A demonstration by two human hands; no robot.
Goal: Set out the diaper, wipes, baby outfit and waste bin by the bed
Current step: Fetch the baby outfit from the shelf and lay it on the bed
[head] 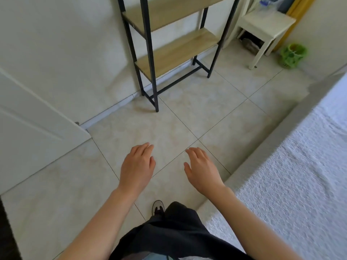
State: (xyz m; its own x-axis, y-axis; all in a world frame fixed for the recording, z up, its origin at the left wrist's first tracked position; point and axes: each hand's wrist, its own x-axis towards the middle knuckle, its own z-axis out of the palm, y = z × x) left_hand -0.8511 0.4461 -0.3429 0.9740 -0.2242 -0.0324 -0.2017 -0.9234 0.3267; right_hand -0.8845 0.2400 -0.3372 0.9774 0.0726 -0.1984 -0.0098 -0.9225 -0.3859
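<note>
A small green waste bin [293, 55] with a green liner stands on the floor at the far right, beside a white stool. The bed [293, 177], covered in white textured fabric, runs along the right side. My left hand [136, 167] and my right hand [201, 168] hover palm-down over the tiled floor in front of me, fingers apart, holding nothing. Both are far from the bin. No diaper, wipes or baby outfit is in view.
A black metal shelf unit [170, 51] with bare wooden shelves stands against the wall ahead. A white stool [262, 29] with a clear plastic bag on top is at the back right. A white door [30, 128] is at my left. Tiled floor lies between shelf and bed.
</note>
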